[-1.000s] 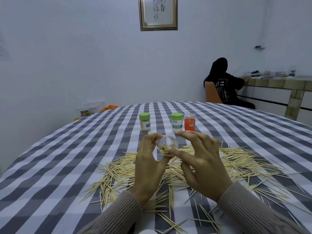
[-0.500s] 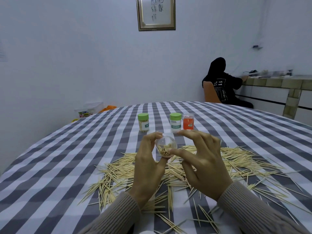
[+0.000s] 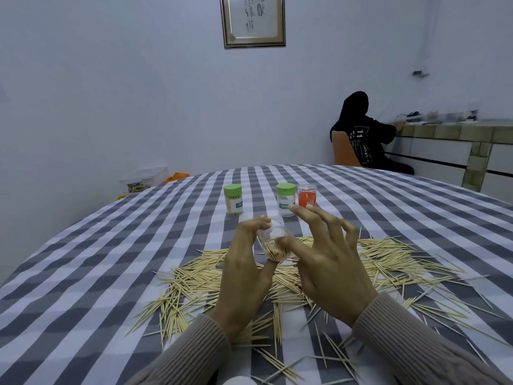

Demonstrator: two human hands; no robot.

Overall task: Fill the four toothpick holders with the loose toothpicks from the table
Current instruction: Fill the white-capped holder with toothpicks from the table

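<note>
I see the clear toothpick holder [image 3: 274, 243] raised above the table [image 3: 83, 273], tilted, with a bundle of toothpicks showing inside its lower half. My left hand [image 3: 244, 270] grasps it from the left, forefinger curled over the upper edge and thumb under the base. My right hand [image 3: 327, 262] sits just beside it, thumb touching the holder's right side while the other fingers [image 3: 308, 215] fan upward, spread and loose, gripping nothing. Both forearms, in ribbed beige sleeves [image 3: 194, 354], rise from the bottom edge. Beneath the hands the loose toothpicks [image 3: 388, 259] lie scattered across the checked cloth. Further back stand two green-lidded holders [image 3: 233, 200] [image 3: 286, 199] and an orange one [image 3: 307, 195].
</note>
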